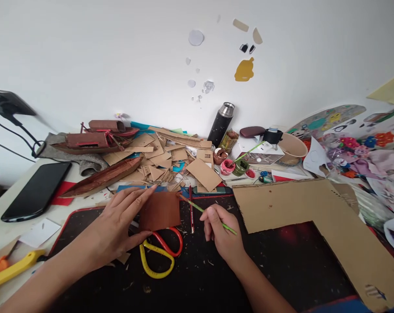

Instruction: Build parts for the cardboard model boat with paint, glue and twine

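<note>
My left hand (123,217) grips a flat, brown-painted piece of cardboard (161,211) by its left side, fingers at the top edge and thumb at the lower corner. Between the fingers of my right hand (221,226) is a thin green paintbrush (197,207), its brown tip at the right edge of the piece. Scissors (158,261) with one yellow and one red handle lie under the piece, their blades mostly hidden. A red and black pencil (191,213) rests on the dark mat (197,287) between my hands.
Cardboard scraps (164,156) are heaped behind my hands, beside brown model boats (102,176). Open paint jars (228,166) and a black flask (221,124) stand at the back. An L-shaped cardboard sheet (288,202) covers the right side. A phone (37,191) lies left.
</note>
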Action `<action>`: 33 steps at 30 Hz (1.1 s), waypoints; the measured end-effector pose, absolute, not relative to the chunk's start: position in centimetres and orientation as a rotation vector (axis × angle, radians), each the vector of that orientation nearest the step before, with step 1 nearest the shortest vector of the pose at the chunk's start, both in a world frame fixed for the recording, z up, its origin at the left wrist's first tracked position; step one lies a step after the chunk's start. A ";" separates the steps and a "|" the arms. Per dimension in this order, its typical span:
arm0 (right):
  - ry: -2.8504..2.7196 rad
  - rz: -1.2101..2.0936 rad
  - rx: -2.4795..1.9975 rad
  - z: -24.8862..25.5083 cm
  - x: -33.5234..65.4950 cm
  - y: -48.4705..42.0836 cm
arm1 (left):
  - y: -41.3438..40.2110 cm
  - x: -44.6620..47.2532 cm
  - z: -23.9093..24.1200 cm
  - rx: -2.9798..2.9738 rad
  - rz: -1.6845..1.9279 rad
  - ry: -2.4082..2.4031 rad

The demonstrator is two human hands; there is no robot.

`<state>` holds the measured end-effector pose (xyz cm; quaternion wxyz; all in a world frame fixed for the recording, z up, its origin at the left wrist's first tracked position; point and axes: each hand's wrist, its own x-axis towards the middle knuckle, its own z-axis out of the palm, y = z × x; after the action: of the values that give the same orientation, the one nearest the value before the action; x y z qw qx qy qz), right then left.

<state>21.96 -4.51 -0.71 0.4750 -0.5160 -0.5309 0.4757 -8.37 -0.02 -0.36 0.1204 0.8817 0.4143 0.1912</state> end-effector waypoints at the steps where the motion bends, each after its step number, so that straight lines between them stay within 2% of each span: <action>1: -1.293 1.170 -1.267 -0.7 22.1 -4.6 | 0.1 -8.4 -0.4 2.571 0.568 1.215; 18: -1.435 1.309 -1.141 -0.4 21.2 -6.3 | 1.3 -8.1 0.4 2.415 0.755 1.434; 23: -1.263 1.290 -1.240 -0.8 21.5 -6.1 | 1.3 -8.6 1.0 2.420 0.737 1.461; 30: -1.353 1.281 -1.155 -0.9 21.2 -6.3 | 1.6 -9.2 0.8 2.438 0.716 1.429; 33: -1.190 1.277 -1.190 -0.9 21.8 -6.1 | 1.8 -10.1 1.5 2.436 0.742 1.481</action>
<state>21.78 -6.13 -0.92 0.4920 -0.4904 -0.4906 0.5260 -10.13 1.82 1.54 0.0977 0.8229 0.5004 0.2506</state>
